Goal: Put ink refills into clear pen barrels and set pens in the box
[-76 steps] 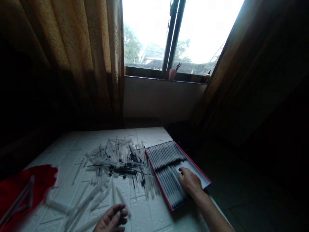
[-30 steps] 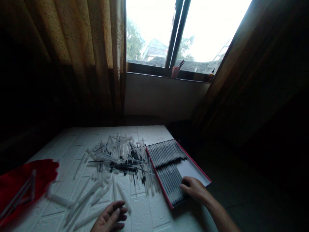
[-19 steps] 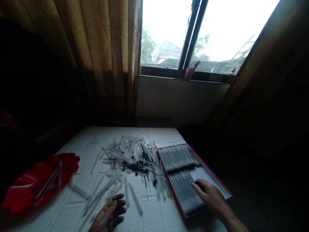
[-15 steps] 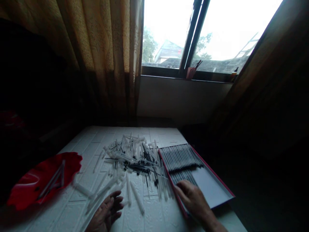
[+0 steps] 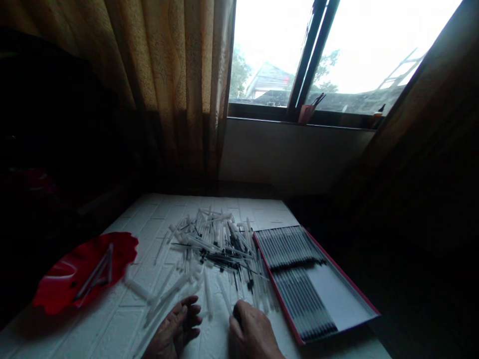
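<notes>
My left hand (image 5: 175, 326) rests low on the table with its fingers apart, holding nothing that I can see; several long clear tubes (image 5: 159, 311) lie beside it. My right hand (image 5: 256, 329) is closed, its fingertips pinching the near end of a clear pen tube (image 5: 223, 294) lying on the tabletop. Beyond both hands spreads a loose pile of clear tubes (image 5: 204, 242) and thin black pieces (image 5: 224, 260) that look like pen refills. To the right, a shallow red-edged box (image 5: 335, 286) holds two rows of pens (image 5: 290, 247) laid side by side.
A red scalloped dish (image 5: 56, 294) with a few clear tubes in it stands at the left. The table (image 5: 149, 214) has a white brick-patterned top. Behind it are a curtain (image 5: 175, 89) and a window with a small cup of sticks (image 5: 307, 113) on its sill.
My right hand has moved left out of the box and closed on a tube on the table. The lower row of pens is now uncovered. The left hand keeps its pose.
</notes>
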The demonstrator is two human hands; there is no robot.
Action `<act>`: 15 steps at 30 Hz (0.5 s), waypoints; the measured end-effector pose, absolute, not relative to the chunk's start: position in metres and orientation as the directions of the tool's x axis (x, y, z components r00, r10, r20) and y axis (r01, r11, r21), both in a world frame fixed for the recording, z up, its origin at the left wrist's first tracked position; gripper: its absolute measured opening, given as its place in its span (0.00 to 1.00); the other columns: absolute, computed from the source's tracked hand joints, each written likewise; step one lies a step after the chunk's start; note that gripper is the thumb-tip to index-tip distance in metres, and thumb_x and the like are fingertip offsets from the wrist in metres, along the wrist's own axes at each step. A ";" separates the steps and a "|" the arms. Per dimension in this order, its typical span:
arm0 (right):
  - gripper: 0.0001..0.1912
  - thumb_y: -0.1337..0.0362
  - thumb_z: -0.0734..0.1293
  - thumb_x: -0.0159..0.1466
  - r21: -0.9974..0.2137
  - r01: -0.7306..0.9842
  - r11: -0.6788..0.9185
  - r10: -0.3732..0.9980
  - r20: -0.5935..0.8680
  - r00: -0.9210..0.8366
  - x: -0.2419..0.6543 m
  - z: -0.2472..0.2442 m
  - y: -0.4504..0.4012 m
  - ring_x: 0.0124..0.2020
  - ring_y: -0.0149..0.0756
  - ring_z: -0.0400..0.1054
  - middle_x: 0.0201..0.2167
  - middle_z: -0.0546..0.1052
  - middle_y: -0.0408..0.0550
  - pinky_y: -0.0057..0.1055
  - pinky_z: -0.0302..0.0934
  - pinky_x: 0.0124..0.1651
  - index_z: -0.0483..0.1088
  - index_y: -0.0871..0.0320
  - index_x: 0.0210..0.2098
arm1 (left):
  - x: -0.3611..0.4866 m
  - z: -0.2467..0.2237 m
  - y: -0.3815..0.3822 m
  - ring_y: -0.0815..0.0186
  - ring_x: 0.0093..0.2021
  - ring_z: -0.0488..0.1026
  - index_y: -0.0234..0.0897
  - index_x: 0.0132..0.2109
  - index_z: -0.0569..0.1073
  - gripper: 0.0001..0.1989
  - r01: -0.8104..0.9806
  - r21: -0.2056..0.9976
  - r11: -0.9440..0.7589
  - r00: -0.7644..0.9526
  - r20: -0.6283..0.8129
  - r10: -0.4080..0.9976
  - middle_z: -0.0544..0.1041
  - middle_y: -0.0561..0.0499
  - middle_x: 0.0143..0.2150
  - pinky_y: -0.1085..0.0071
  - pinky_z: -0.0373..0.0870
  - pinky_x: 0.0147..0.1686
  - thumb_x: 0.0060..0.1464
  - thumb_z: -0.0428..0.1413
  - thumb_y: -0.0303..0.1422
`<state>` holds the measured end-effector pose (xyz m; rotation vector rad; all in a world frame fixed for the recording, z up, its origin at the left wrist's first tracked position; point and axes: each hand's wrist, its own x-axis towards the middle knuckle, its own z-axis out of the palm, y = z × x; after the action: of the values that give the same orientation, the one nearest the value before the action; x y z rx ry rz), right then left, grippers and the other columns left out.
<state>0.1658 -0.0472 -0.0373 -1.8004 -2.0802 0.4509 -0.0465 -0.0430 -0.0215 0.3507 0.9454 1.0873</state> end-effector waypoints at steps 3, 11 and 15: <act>0.11 0.64 0.56 0.62 -0.680 0.722 0.132 0.988 0.151 -0.039 0.174 -0.054 -0.055 0.23 0.34 0.70 0.21 0.75 0.44 0.24 0.57 0.26 0.69 0.56 0.30 | -0.045 -0.026 -0.043 0.64 0.33 0.76 0.40 0.41 0.77 0.21 -0.558 0.690 0.462 0.159 -0.457 0.875 0.81 0.49 0.34 0.71 0.72 0.33 0.38 0.68 0.40; 0.22 0.44 0.65 0.55 -0.990 0.118 0.072 0.888 0.118 0.445 0.187 -0.083 -0.074 0.23 0.35 0.69 0.21 0.75 0.45 0.25 0.63 0.27 0.75 0.57 0.34 | -0.020 -0.023 -0.024 0.64 0.31 0.74 0.38 0.39 0.77 0.25 -0.148 0.938 0.314 0.224 -0.277 0.934 0.80 0.48 0.33 0.72 0.68 0.27 0.39 0.63 0.52; 0.26 0.42 0.70 0.49 -0.985 -0.173 -0.016 0.890 -0.093 0.447 0.194 -0.082 -0.068 0.12 0.27 0.57 0.10 0.63 0.35 0.23 0.53 0.17 0.73 0.59 0.32 | 0.012 0.005 0.008 0.62 0.37 0.74 0.39 0.40 0.77 0.14 0.324 0.944 -0.056 0.269 -0.035 0.963 0.80 0.47 0.38 0.70 0.69 0.35 0.53 0.55 0.43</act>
<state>0.1937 -0.0683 -0.0823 -1.3152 -0.7160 0.9697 0.0120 0.0075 0.0052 1.5749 1.2264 0.8310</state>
